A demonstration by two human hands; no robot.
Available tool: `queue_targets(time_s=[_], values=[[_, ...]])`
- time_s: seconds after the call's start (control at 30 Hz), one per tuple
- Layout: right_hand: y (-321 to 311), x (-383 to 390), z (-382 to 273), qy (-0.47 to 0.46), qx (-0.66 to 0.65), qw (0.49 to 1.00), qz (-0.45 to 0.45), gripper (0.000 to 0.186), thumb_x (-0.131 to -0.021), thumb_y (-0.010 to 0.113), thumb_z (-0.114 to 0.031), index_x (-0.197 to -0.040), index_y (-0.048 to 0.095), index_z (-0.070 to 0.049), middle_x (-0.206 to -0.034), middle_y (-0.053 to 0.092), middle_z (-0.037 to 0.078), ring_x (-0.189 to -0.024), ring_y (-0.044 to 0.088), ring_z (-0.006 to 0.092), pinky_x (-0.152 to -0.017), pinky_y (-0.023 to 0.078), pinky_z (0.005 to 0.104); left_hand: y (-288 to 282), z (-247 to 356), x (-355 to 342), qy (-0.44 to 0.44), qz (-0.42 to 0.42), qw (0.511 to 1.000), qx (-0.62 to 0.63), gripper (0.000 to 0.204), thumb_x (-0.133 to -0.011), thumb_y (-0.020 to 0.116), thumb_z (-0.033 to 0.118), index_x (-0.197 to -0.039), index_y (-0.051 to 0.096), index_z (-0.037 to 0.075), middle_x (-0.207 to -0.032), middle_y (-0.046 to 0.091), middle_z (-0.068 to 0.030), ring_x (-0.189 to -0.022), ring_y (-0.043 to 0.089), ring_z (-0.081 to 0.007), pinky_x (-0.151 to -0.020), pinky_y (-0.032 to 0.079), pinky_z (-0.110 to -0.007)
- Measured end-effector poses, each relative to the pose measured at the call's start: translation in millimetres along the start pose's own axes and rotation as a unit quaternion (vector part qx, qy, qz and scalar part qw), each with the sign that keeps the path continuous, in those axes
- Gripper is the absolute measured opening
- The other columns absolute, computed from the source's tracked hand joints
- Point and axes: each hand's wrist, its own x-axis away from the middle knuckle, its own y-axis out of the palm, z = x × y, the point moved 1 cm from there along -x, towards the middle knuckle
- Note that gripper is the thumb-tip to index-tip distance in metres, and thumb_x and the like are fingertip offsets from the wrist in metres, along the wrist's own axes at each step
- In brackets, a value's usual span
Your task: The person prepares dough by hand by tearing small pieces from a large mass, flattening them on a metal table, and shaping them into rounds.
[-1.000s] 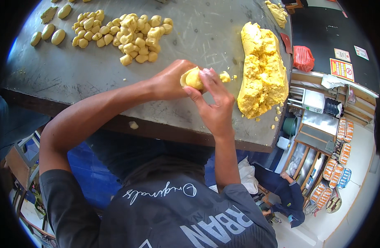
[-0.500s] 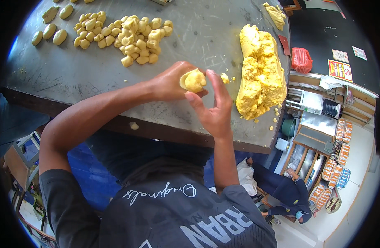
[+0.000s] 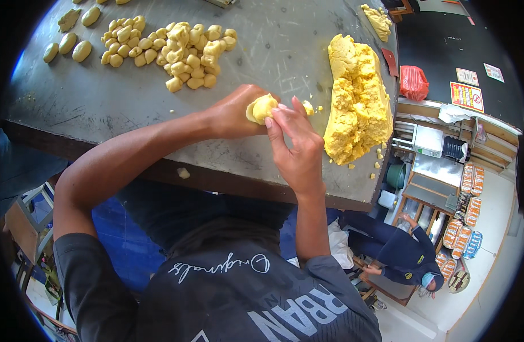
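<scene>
Above the table's near edge, my left hand (image 3: 239,114) is closed round a piece of pale dough (image 3: 252,113) with a lump of yellow filling (image 3: 264,106) on top. My right hand (image 3: 301,149) meets it from the right, thumb and fingertips pinched on the filling. Just beyond those fingers lies a small yellow crumb (image 3: 309,107). To the right, a big crumbly block of yellow filling (image 3: 359,102) stretches along the table. Many small pale dough balls (image 3: 188,60) are heaped at the far left, some stuck together.
Several smooth oval dough pieces (image 3: 82,51) lie at the table's far left. A flat red-brown scraper-like piece (image 3: 390,61) sits beside the yellow block. Past the table's right edge are a red plastic bag (image 3: 413,83), shelves, and another person (image 3: 401,253) in dark clothes.
My right hand has closed in on the filling, its thumb and fingers now pinched on it where they were apart before. The other person has shifted and moved an arm.
</scene>
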Motion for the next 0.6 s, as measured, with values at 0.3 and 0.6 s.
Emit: queue_targets(time_s=[0.3, 0.6], values=[[-5.6, -2.8, 1.0, 0.007, 0.021, 1.000, -0.004, 0.012, -0.079, 0.060, 0.005, -0.090, 0.062, 0.006, -0.083, 0.065, 0.019, -0.077, 0.064, 0.0315, -0.097, 0.045, 0.0479, 1.2, -2.3, -4.3, -0.003, -0.035, 0.999, 0.007, 0.023, -0.074, 0.072, 0.010, -0.092, 0.060, 0.001, -0.076, 0.061, -0.0110, -0.068, 0.058, -0.0185, -0.064, 0.047, -0.032], [-24.6, -5.9, -2.3, 0.128, -0.036, 0.988, -0.077, 0.024, -0.081, 0.065, 0.000, -0.104, 0.065, 0.005, -0.088, 0.070, 0.014, -0.090, 0.066, 0.0210, -0.095, 0.046, 0.0366, 0.8, -1.4, -3.7, -0.007, -0.052, 0.999, 0.012, 0.019, -0.075, 0.071, 0.012, -0.080, 0.056, 0.001, -0.069, 0.058, -0.0104, -0.062, 0.052, -0.0148, -0.059, 0.043, -0.033]])
